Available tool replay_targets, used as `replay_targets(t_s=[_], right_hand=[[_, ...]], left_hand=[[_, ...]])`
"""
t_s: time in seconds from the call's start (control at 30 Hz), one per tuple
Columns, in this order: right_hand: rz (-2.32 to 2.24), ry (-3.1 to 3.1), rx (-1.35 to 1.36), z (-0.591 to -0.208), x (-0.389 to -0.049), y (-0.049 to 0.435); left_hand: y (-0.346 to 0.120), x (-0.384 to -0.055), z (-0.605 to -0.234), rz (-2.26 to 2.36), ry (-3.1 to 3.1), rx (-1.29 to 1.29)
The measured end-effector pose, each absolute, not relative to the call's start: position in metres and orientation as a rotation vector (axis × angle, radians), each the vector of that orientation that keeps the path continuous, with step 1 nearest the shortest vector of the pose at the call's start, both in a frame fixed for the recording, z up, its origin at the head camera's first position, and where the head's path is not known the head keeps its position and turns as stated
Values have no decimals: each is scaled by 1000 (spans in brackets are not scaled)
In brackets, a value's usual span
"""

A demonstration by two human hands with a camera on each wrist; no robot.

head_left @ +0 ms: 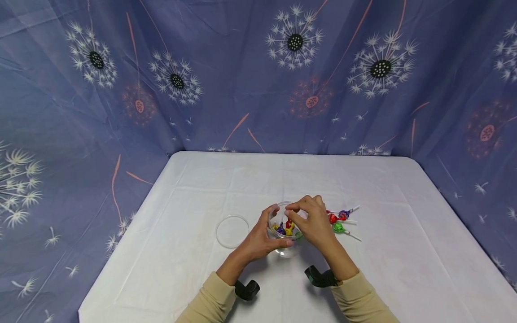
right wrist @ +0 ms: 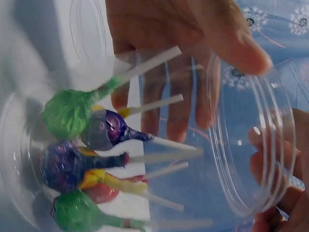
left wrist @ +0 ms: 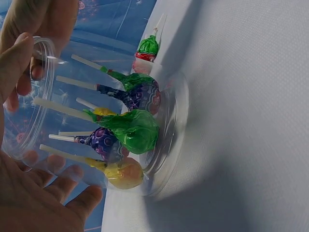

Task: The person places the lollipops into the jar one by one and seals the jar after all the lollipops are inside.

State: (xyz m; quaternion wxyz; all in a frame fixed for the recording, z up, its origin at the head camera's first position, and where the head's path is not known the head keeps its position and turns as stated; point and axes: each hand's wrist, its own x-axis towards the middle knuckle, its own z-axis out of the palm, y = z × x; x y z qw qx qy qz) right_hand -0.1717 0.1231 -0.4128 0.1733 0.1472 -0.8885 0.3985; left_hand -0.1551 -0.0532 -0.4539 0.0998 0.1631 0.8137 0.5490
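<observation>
My left hand (head_left: 258, 244) grips a clear plastic jar (head_left: 286, 253), its thumb near the rim (right wrist: 218, 159) and its fingers spread along the far wall. Several wrapped lollipops stand inside with their sticks toward the mouth, among them a green lollipop (left wrist: 139, 133), a purple lollipop (right wrist: 60, 166), a yellow lollipop (left wrist: 124, 173) and a partly hidden red lollipop (right wrist: 102, 193). Over the mouth is my right hand (head_left: 315, 224), with bent fingers and the thumb at the opening. Both wrist views show the sticks ending short of its fingertips, and nothing shows between them.
On the white table (head_left: 181, 251), a clear round lid (head_left: 232, 231) lies left of the jar. Several more lollipops lie right of it, including a green lollipop (head_left: 338, 228) and a purple lollipop (head_left: 344, 215). A patterned blue cloth (head_left: 242, 80) hangs behind the table.
</observation>
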Motion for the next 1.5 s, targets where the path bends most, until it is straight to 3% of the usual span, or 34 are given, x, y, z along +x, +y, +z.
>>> replay_targets(t_s=[0.6,1.07,1.5], right_hand=[[1180,-2373,233,-409,-171,182],[1092,-2482,-30,-430,-164,231],[1056,-2547,-97,-452,-162,255]], left_hand=[[-51,-154,-454,1655,2403,450],[-49,-146,-434,1650,2380,423],[-49,-155,-452,1642,2398,437]])
